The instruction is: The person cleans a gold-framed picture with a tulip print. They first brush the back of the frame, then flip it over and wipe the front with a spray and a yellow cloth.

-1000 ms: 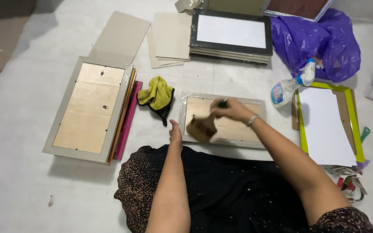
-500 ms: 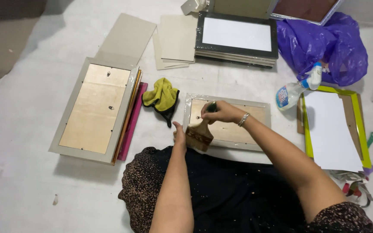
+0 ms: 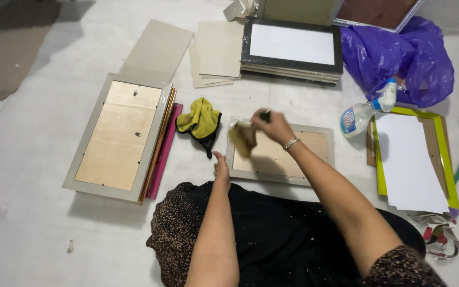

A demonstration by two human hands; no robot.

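Right hand [image 3: 273,126] is clenched around a brush [image 3: 241,139], sweeping the picture frame [image 3: 298,154]. Left hand [image 3: 221,169], fingers together, braces its rim. Looks light, stiff, fragile; grip the edges.

- Frame [image 3: 280,154], centre: matt pale border, smooth light wood backing.
- Brush [image 3: 243,137] in right hand [image 3: 272,126]: soft tan bristles, blurred.
- Cloth [image 3: 200,118]: soft yellow-green fabric.
- Bag [image 3: 399,56], upper right: glossy crinkled purple plastic.
- Bottle [image 3: 365,110]: clear plastic.
- Boards [image 3: 216,50], top: matt cardboard.

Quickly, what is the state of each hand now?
Left hand: open, holding nothing, resting against the picture frame edge.
Right hand: closed on a brush over the frame.
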